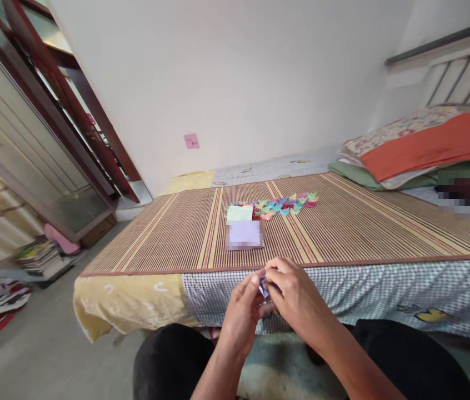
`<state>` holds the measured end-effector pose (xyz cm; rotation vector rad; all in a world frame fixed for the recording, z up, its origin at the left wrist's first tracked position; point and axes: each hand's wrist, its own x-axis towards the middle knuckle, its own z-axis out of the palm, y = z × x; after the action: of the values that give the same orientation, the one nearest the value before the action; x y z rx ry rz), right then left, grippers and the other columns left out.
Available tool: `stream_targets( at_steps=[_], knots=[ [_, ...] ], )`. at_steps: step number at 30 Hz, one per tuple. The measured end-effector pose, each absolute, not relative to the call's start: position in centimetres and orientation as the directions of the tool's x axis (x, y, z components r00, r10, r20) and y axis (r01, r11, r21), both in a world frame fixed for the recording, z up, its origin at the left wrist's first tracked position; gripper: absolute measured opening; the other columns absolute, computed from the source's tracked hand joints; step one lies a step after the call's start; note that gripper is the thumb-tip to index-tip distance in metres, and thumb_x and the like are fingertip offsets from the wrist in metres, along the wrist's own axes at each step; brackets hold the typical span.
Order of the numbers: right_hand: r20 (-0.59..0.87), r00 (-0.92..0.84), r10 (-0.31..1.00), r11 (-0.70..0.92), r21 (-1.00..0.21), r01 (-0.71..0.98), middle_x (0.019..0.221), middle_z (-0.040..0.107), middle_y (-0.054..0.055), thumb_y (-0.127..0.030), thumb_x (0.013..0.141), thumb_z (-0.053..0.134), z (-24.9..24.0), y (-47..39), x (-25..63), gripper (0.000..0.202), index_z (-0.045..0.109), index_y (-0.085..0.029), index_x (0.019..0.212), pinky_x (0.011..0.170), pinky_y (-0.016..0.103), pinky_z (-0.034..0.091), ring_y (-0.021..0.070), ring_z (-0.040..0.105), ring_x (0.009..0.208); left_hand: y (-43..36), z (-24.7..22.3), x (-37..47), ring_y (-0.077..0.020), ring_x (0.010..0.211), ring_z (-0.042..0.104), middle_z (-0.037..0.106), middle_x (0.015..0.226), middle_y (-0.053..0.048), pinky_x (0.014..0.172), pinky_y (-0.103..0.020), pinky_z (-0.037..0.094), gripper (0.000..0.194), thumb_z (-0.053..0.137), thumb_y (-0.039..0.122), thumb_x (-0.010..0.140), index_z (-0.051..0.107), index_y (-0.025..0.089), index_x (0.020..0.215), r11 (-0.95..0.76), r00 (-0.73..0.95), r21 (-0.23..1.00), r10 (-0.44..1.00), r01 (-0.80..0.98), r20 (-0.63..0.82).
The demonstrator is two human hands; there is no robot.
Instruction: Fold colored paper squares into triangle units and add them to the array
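A small folded piece of blue-purple paper (264,290) is pinched between both of my hands, in front of the bed's near edge. My left hand (241,308) grips it from the left with thumb and fingers. From the right, my right hand (289,286) has its fingers closed over the paper's upper and right side, hiding much of it. Beyond my hands, a stack of square paper sheets (241,236), lilac and pale green on top, rests on the striped mat (168,239). Behind the stack spreads a cluster of many-coloured folded paper pieces (285,205).
The mat covers a bed with a patterned sheet (143,297) hanging over its front. Folded bedding with an orange cover (435,144) lies at the right. A pink note (191,141) is on the wall. Books (41,255) are piled on the floor at left, by a door.
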<state>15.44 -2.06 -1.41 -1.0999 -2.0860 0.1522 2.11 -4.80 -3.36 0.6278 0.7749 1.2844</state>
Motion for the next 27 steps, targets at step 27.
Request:
stream_targets(
  at_steps=[27],
  knots=[
    [0.513, -0.386, 0.767, 0.635, -0.517, 0.574, 0.104, 0.066, 0.008, 0.003, 0.080, 0.071, -1.28, -2.40, 15.33, 0.026, 0.067, -0.018, 0.094, 0.088, 0.044, 0.052, 0.0270, 0.061, 0.099, -3.99, -2.93, 1.84, -0.0244, 0.085, 0.077, 0.077, 0.095, -0.017, 0.086, -0.038, 0.060, 0.045, 0.044, 0.040, 0.107, 0.072, 0.006, 0.103, 0.321, 0.208, 0.547, 0.943, -0.773, -0.259]
  ],
)
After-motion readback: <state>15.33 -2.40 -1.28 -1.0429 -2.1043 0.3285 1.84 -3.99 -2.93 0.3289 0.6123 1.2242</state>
